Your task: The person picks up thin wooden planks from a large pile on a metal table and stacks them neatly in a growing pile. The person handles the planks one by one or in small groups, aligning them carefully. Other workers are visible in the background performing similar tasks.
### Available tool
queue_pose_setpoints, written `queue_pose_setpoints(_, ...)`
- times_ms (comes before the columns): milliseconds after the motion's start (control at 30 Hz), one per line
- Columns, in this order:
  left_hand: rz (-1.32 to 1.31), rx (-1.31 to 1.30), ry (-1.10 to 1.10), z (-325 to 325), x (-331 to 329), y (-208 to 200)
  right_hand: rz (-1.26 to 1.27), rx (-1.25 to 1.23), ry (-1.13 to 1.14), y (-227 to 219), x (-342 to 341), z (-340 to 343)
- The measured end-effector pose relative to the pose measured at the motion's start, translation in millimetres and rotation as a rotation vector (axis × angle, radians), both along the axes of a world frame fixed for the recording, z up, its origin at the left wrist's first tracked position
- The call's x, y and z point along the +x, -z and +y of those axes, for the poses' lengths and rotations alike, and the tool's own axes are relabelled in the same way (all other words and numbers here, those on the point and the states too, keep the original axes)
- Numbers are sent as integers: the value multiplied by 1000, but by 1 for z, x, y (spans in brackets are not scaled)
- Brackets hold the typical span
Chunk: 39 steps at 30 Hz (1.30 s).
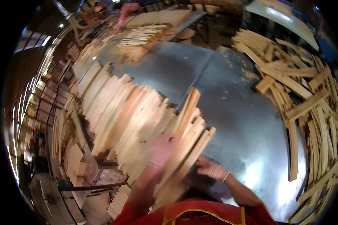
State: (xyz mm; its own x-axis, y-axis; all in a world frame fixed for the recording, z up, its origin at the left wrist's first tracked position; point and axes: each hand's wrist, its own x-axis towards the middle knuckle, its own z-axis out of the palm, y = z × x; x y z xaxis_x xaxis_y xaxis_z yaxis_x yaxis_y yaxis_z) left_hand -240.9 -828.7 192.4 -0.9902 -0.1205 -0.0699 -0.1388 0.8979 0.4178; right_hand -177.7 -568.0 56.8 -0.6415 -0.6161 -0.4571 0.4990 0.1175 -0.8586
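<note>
My left hand point(161, 150), in a pale pinkish glove, is closed against a long wooden strip point(188, 110) that lies over the right end of a row of strips. Motion blurs its fingers, and the strip partly hides them. My right hand point(213, 171), also gloved, is just right of the outermost strips point(199, 147), with fingers pointing left and apart and nothing visible in them. Many pale strips point(129, 112) lie side by side to the left, their far ends uneven. Beneath them is a dark, shiny metal tabletop point(234, 123).
A jumbled heap of wooden strips point(308, 93) covers the table's right side. A stack of strips point(139, 43) sits at the far left. Behind it, a person in a pink sleeve point(128, 10) is at a worktable. Wood scraps point(233, 63) lie on the metal.
</note>
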Motion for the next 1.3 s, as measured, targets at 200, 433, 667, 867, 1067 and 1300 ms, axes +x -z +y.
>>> queue_pose_setpoints(200,33,-320,59,-97,17,30,6,0,312,26,27,-80)
queue_pose_setpoints(433,-290,-551,-44,-251,-3,17,117,257,429,35,26,-101)
queue_pose_setpoints(667,-57,-777,-155,-414,-12,71,-30,-3,385,-8,18,-105)
queue_pose_setpoints(867,-38,-800,-163,-355,-12,91,113,233,424,-10,26,-79)
queue_pose_setpoints(1067,106,-521,235,-156,33,115,321,816,792,-6,43,113)
queue_pose_setpoints(1300,-171,-313,530,20,109,66,316,1995,635,-38,140,424)
